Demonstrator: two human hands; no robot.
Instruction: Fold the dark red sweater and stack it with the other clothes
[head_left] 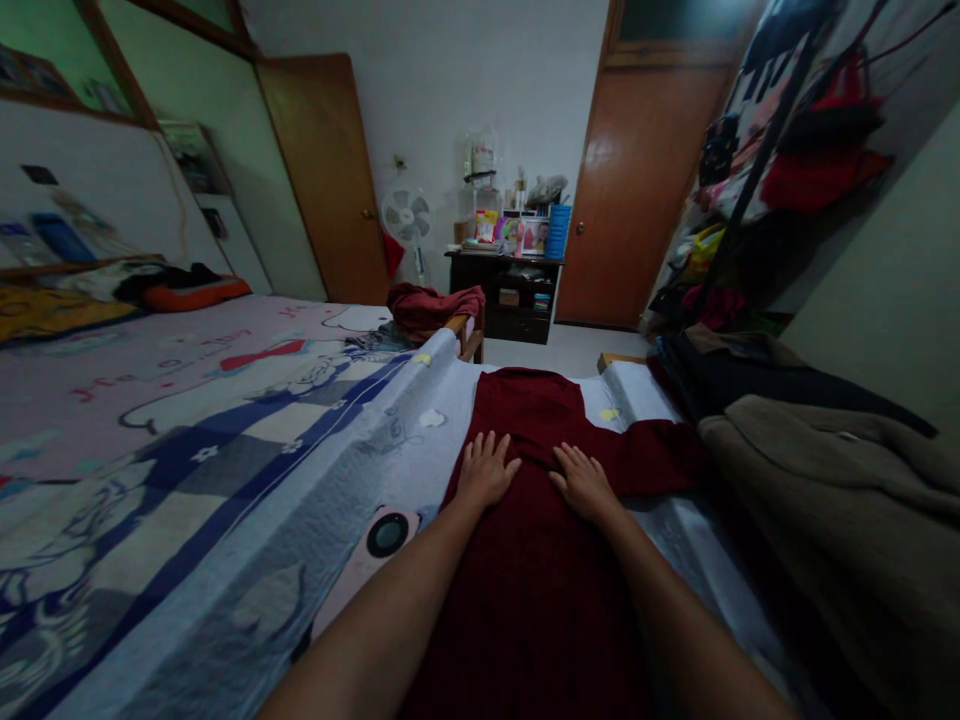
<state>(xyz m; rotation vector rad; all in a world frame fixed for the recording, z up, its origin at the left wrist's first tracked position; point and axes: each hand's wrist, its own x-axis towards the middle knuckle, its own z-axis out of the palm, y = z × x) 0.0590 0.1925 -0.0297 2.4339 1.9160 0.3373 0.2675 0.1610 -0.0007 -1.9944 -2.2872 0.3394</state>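
While the left hand (486, 474) is lying palm-down on the dark red garment (544, 580), the right hand (585, 484) is resting the same way just beside it, cloth showing between them. Fingers (490, 446) on both hands are spreading slightly apart. Garment is lying lengthwise on the pale sheet (431, 460), running between the forearms and past the fingertips; one sleeve (660, 455) is extending right, ending against or under a brown coat (832, 490), cannot tell which. Pink phone (364, 570) is lying beside the left forearm. Dark clothes (780, 375) are sitting behind the coat. Checked blanket (277, 427) is covering bed at left. Farther back, a white fan (406, 217) is standing beside a black cabinet (469, 285).
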